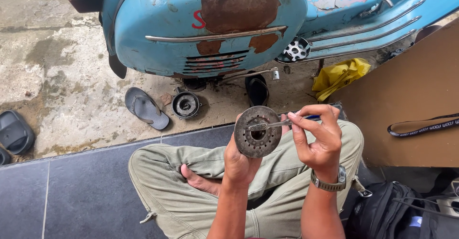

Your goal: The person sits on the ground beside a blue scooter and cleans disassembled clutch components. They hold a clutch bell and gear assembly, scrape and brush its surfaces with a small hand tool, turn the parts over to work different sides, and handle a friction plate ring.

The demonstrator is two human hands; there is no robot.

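Left hand (pixel 241 165) fingers grip rusty disc (pixel 257 132) from behind; right hand (pixel 318 141) fingers pinch brush (pixel 275 123). Risk: bristles skid, disc slips onto my lap.

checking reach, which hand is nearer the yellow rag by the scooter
Right. The right hand, pinching a small brush, sits just below the yellow rag; the left hand holds the rusty disc farther left.

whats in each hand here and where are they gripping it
The left hand holds a rusty round metal disc from behind, by its lower edge. The right hand pinches a small brush by its handle, bristles on the disc's face.
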